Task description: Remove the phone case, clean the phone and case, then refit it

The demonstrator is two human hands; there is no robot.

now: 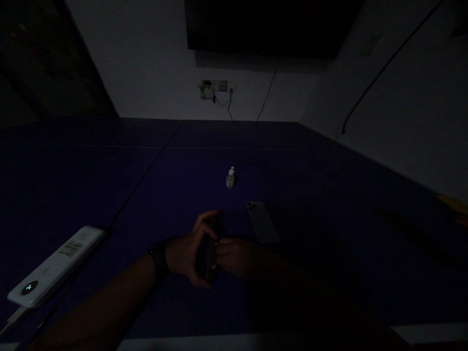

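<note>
Dark flat object, tipped on edge beside the grey phone | left hand curves wide, gripping its ends; right hand bunches against it, hold unclear | likely light, stiff; edges offer best purchase

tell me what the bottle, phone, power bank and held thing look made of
Bottle: perhaps clear glass or plastic, as it looks see-through; its cap, likely plastic, is plain white.
Phone: smooth back, perhaps matte glass or metal, an even grey.
Power bank: probably hard plastic, a smooth white shell with rounded corners.
Held thing: too dark to tell.
</note>
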